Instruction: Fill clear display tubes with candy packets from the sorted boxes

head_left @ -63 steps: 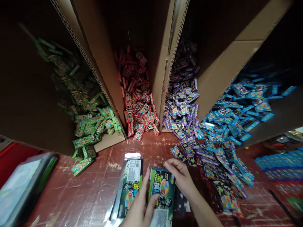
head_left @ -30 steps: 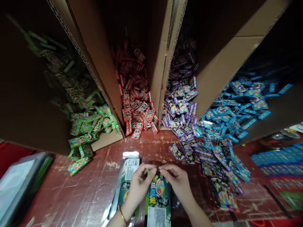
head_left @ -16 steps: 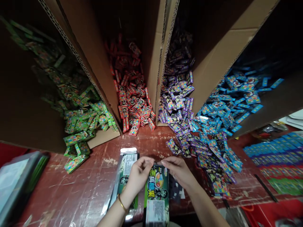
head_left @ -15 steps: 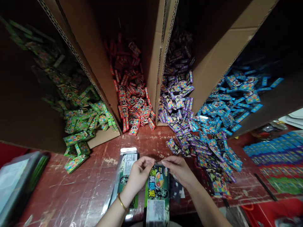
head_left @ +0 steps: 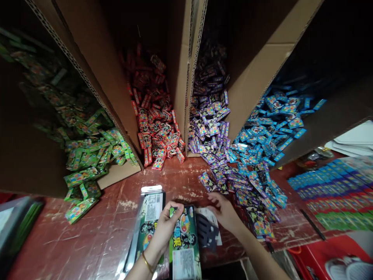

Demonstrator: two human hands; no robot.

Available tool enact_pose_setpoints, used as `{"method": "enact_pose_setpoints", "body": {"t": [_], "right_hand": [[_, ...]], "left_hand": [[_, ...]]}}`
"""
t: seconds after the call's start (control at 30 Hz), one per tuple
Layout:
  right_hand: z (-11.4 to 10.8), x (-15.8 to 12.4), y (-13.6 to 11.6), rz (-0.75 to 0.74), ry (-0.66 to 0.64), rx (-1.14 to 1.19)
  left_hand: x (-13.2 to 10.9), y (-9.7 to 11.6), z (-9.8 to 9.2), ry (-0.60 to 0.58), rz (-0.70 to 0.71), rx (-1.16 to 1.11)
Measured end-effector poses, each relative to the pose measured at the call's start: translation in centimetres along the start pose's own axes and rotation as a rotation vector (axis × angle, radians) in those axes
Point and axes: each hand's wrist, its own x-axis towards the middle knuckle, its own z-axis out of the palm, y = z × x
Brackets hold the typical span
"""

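Left hand is closed on the upper left edge of a glossy green printed plastic pouch, fingers curled over its top, thumb side hidden. The pouch is upright-ish at bottom centre, low over the worn red bench, w/ a white label at its lower end. There's a thin gold bangle on that wrist.

Right hand is open w/ fingers loosely spread & nothing in it, over a black-and-white printed sheet lying just right of the pouch; can't tell if it touches.

A 2nd flat green pouch w/ silver edges lies on the bench, partly under the left hand.

Behind are 4 brown corrugated cardboard boxes, open toward the bench, each w/ 1 colour of small packets: green packets, red packets, purple packets, blue packets. Purple & blue ones spill onto the bench, ending just beside the right hand's fingers.

Far right: neat rows of blue and green packs.
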Motion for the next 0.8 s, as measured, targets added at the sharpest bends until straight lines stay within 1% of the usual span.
{"method": "enact_pose_setpoints", "body": {"t": [0.1,0.17,0.27,0.33,0.37,0.4,0.47,0.5,0.53,0.57,0.67,0.73,0.8], "right_hand": [[0.2,0.2,1.3,-0.012,-0.148,-0.138],[0.4,0.1,1.3,-0.064,-0.191,-0.175],[0.3,-0.7,1.1,-0.245,-0.189,-0.200],[-0.2,-1.6,1.0,-0.337,-0.151,-0.169],[-0.5,-1.9,0.8,-0.335,-0.119,-0.116],[-0.7,-2.0,0.3,-0.300,-0.080,-0.039],[-1.2,-1.8,-1.2,-0.189,-0.002,0.140],[-1.3,-1.3,-2.3,-0.143,0.012,0.226],[-1.4,-0.7,-3.4,-0.115,-0.006,0.300],[-1.3,0.1,-4.6,-0.107,-0.058,0.359],[-0.9,2.4,-7.4,-0.109,-0.289,0.434],[-0.5,3.3,-8.1,-0.097,-0.393,0.412],[-0.1,3.8,-8.2,-0.080,-0.431,0.369]], "left_hand": [[0.1,0.0,0.1,-0.015,-0.027,-0.016],[0.1,0.0,0.3,-0.023,-0.038,-0.021],[0.1,0.1,0.5,-0.026,-0.043,-0.032],[0.1,0.2,0.7,-0.026,-0.038,-0.041],[0.1,0.2,0.8,-0.028,-0.034,-0.045],[0.0,0.3,0.9,-0.030,-0.028,-0.045],[-0.1,0.6,1.2,-0.041,-0.014,-0.038],[-0.2,0.7,1.3,-0.050,-0.005,-0.031],[-0.2,0.8,1.5,-0.062,0.005,-0.022],[-0.2,0.9,1.7,-0.074,0.016,-0.012],[-0.1,1.1,2.0,-0.102,0.051,0.017],[0.1,1.2,2.1,-0.109,0.070,0.034],[0.1,1.3,2.1,-0.111,0.090,0.045]]}}
